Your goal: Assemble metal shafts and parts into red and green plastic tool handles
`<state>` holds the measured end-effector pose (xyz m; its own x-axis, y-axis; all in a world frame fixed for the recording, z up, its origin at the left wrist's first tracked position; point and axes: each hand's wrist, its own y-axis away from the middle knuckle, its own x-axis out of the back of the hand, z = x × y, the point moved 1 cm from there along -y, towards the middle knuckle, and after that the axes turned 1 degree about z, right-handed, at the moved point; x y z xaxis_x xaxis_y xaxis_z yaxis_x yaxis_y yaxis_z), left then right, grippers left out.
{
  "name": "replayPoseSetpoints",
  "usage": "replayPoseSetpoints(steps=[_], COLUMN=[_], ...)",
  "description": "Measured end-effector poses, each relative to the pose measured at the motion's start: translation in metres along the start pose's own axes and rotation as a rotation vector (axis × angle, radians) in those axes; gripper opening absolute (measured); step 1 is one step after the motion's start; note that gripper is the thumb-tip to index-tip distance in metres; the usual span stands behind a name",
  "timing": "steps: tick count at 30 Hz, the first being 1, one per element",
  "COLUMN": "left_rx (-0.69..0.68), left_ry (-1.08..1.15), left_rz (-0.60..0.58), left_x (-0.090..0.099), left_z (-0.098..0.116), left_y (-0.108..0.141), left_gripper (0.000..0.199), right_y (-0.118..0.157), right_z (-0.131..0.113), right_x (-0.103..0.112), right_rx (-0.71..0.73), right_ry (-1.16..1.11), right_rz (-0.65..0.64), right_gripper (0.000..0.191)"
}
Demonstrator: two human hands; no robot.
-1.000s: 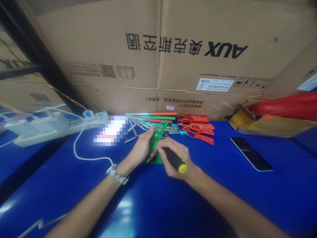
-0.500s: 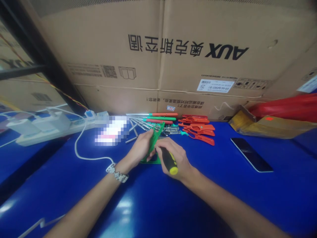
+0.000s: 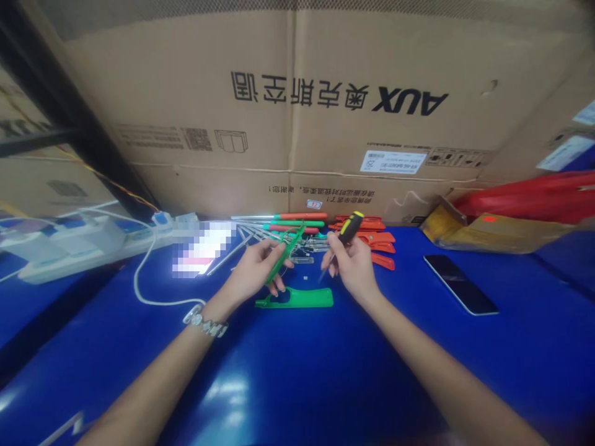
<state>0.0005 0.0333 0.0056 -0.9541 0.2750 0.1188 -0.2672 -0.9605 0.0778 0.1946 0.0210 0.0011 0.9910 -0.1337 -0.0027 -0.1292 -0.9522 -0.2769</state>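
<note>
Between the thumb and fingers of my left hand (image 3: 251,271) is a green plastic casing half (image 3: 290,248), tilted upward. My right hand (image 3: 357,267) is closed around a screwdriver (image 3: 350,228) with a black and yellow handle; its handle points up and its thin shaft points down toward the table. A second green casing half (image 3: 310,298) lies flat on the blue table, below and between my hands. Near it is a tiny pale piece (image 3: 305,278), too small to identify. Behind my hands lie several metal rods with red and green handles (image 3: 300,223) and small metal parts (image 3: 304,259).
Red plastic casings (image 3: 382,238) are piled behind my right hand. A dark phone (image 3: 460,284) lies at right, near a yellow-brown carton (image 3: 493,234). At left are a power strip (image 3: 51,266), a white cable (image 3: 139,282) and a blurred bright screen (image 3: 204,248). A large cardboard box (image 3: 325,136) stands behind.
My right hand has moved right, away from the green casing, and the screwdriver handle has swung upward. The casing half on the table is now uncovered. My left hand still holds its casing half.
</note>
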Motion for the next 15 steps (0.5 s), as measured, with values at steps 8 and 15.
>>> replayPoseSetpoints(steps=[8, 15], left_rx=[-0.139, -0.187], left_ry=[0.016, -0.027], left_rz=[-0.003, 0.117], left_x=[-0.005, -0.001], left_z=[-0.007, -0.003], left_y=[-0.002, -0.001], left_gripper=[0.032, 0.027], right_y=[0.009, 0.018], right_z=[0.004, 0.004], right_x=[0.051, 0.057], right_rx=[-0.018, 0.065], right_ry=[0.982, 1.205], right_rz=[-0.269, -0.344], right_gripper=[0.021, 0.016])
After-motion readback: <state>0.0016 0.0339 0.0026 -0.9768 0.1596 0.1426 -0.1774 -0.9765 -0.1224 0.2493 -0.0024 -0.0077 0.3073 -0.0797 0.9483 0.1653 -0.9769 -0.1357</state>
